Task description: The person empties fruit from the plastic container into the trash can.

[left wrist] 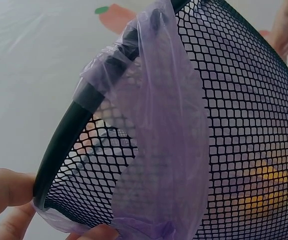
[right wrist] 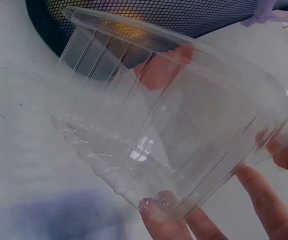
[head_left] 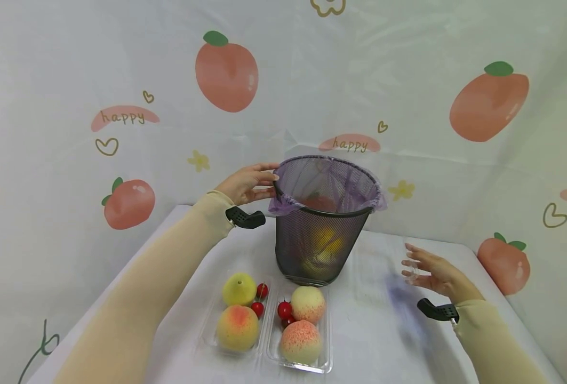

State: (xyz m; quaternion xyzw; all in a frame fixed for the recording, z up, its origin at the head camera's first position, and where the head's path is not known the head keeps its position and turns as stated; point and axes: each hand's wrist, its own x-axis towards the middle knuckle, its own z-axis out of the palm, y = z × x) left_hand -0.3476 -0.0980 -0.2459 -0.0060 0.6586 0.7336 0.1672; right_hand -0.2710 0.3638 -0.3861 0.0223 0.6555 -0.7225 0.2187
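Note:
A black mesh bin [head_left: 319,240] lined with a purple bag [head_left: 331,184] stands at the middle of the table. My left hand [head_left: 249,181] pinches the bin's rim [left wrist: 63,145] on its left side, thumb and a finger on either side of the rim and bag edge. Yellow and red shapes show through the mesh [left wrist: 264,185]. My right hand [head_left: 429,272] holds a clear plastic container [right wrist: 184,135] to the right of the bin, tilted on its side, with the fingertips [right wrist: 156,207] under its edge. In the head view the container [head_left: 384,266] is barely visible.
Two clear trays [head_left: 330,341] lie in front of the bin, holding peaches [head_left: 237,326], a yellow pear [head_left: 238,288] and small red cherry tomatoes [head_left: 284,309]. A white cloth [head_left: 384,341] covers the table. A fruit-print backdrop [head_left: 408,106] hangs close behind.

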